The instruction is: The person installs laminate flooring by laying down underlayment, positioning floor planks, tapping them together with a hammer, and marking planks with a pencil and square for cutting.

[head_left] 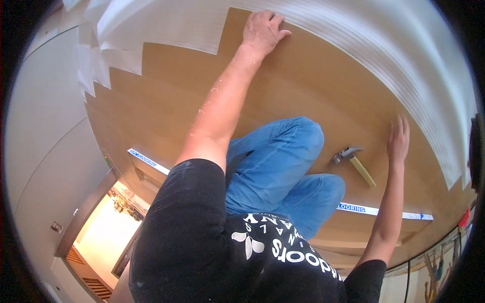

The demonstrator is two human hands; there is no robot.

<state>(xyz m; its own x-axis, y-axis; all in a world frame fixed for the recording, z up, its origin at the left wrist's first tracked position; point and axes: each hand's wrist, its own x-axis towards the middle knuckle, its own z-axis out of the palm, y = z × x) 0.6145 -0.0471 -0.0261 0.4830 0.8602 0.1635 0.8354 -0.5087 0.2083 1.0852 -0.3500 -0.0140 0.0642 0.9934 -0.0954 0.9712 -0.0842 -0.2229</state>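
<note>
I sit on brown wood-look flooring boards (323,76), whose far edge meets a white foam underlay sheet (348,30). Stretched far forward, my left hand (263,33) rests at that edge, fingers over the rim of the outermost board and thumb spread. Further right along the same edge, my right hand (399,139) lies with fingers extended and slightly blurred by motion. Neither hand shows anything in its grasp. Between my knee and my right hand lies a claw hammer (362,171) with a metal head and a pale yellow handle.
A white strip with blue print (379,209) crosses the boards beside my legs. The boards' ends step back toward the left, beside a pale wall (48,126). A lit doorway (101,222) stands at lower left. Assorted items (439,267) line the lower right.
</note>
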